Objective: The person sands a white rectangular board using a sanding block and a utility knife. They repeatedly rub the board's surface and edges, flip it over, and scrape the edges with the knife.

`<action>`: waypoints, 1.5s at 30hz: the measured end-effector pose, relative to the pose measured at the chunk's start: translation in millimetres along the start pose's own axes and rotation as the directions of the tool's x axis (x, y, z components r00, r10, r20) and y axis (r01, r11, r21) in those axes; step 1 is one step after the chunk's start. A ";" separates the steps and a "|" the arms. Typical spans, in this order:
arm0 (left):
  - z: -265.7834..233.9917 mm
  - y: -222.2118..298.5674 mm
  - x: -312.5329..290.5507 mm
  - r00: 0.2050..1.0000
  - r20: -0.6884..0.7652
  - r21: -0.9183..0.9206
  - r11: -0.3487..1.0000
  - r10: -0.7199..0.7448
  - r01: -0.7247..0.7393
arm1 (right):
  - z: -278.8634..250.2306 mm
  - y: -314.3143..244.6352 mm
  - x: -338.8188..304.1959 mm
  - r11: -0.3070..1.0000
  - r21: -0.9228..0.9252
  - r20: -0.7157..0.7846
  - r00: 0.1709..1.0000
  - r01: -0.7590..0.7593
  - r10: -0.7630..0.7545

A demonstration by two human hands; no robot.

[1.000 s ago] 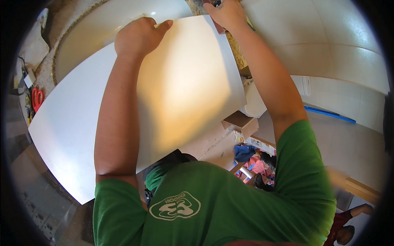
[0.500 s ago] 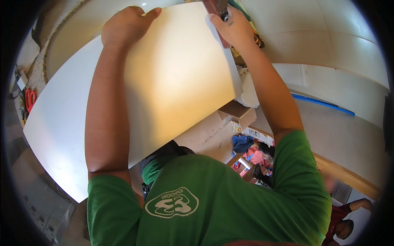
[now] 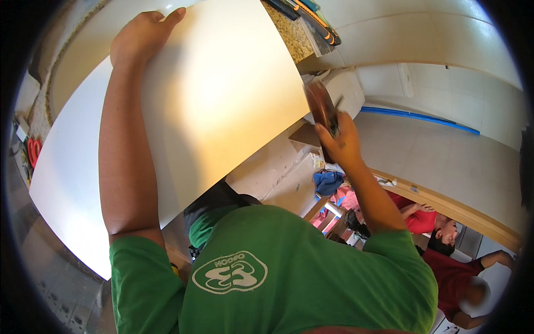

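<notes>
A large white panel (image 3: 239, 83) lies tilted before me, with its right edge facing my right arm. My left hand (image 3: 144, 36) grips the panel's far edge, thumb on top and fingers bent over the rim. In my right hand (image 3: 346, 146) is a brown wooden hand plane (image 3: 319, 102), slightly blurred. The plane is at the near end of the panel's right edge; whether it touches the edge I cannot tell. Its underside is hidden.
Beyond the panel, a speckled stone counter (image 3: 293, 38) carries an orange-and-black tool (image 3: 318, 23). Red-handled scissors (image 3: 34, 151) lie at far left. A blue pole (image 3: 417, 116) runs along the right. Two people, in red (image 3: 421, 221) and dark red (image 3: 451, 278), are at lower right.
My right hand has brought the hand plane nearer to me along the panel's right edge. My left hand and the panel have shifted slightly left in view. A person in red now shows.
</notes>
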State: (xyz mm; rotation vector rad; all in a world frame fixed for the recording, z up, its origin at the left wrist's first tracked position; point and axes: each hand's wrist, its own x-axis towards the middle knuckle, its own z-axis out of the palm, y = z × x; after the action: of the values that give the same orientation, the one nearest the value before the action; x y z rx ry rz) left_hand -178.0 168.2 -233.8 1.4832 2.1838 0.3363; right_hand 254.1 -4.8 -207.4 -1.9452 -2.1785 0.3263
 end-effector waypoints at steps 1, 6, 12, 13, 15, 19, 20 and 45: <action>-0.2 -0.2 0.1 1.000 -0.009 -0.004 1.000 0.001 -0.001 | -5.4 7.5 -14.9 0.999 0.027 -0.017 1.000 -0.023 0.024; 1.0 0.6 0.8 1.000 0.007 -0.004 1.000 0.003 -0.003 | -21.2 19.5 -40.1 0.480 0.729 0.260 0.847 -0.487 0.464; 1.1 0.3 -3.4 0.997 -0.066 -0.021 0.999 0.029 -0.030 | -10.1 -12.5 63.5 -0.106 0.928 0.366 0.927 -0.357 0.080; -0.7 0.3 -4.5 0.994 -0.088 -0.024 0.998 0.061 -0.064 | -5.5 -19.7 88.6 0.107 0.936 0.317 0.935 -0.335 0.157; -6.1 1.5 -5.1 0.999 0.009 -0.036 0.998 0.051 -0.050 | 3.5 -36.1 138.0 0.498 0.810 0.177 0.939 -0.309 0.296; -11.8 4.8 -10.2 0.999 0.030 -0.078 0.997 0.020 -0.018 | 25.0 -75.7 203.7 0.911 0.404 -0.108 0.993 0.086 -0.046; -13.2 5.2 -10.3 0.998 0.064 -0.093 0.996 0.015 -0.009 | 29.7 -86.4 218.0 0.947 0.295 -0.115 0.988 0.130 -0.100; -13.9 5.4 -7.5 0.998 0.063 -0.048 0.998 0.030 -0.027 | 48.0 -176.7 322.8 0.970 -0.195 -0.083 0.983 0.147 -0.166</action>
State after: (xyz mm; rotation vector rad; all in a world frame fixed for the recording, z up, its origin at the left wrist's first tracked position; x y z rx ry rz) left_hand -178.6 164.2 -217.6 1.4800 2.0928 0.3434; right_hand 36.0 295.4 -199.6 -1.8195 -2.3529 -0.0017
